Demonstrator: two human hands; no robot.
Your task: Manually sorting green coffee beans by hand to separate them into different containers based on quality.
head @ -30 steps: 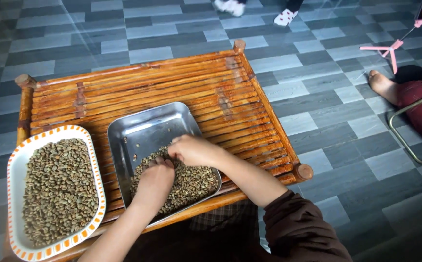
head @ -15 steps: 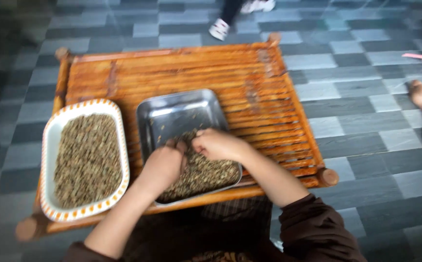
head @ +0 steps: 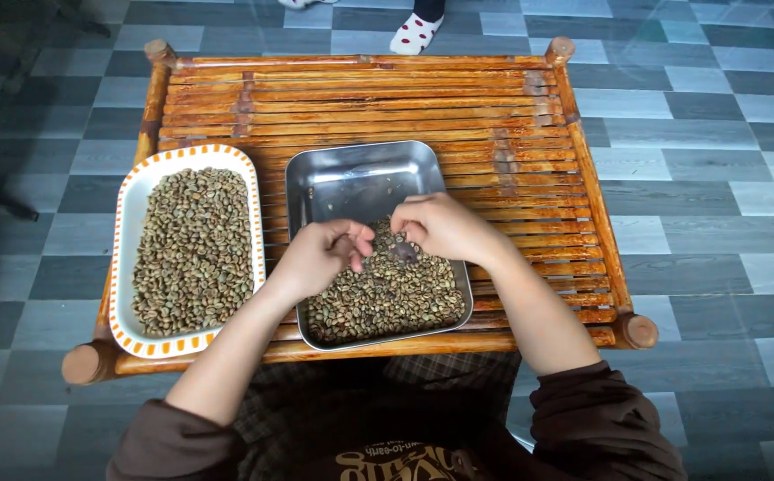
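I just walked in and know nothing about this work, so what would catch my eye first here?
Most striking are the two hands, left hand and right hand, meeting over a pile of greenish beans in a steel tray at the middle of a low bamboo table. To its left lies a white oval dish with an orange-patterned rim, full of similar beans.

Slatted bamboo table (head: 494, 98) (low), steel tray (head: 351, 174), oval dish (head: 129, 205)

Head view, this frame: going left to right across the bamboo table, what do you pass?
White dish with orange-patterned rim full of greenish beans → left hand → metal tray holding more beans → right hand → bare slats of the bamboo table.
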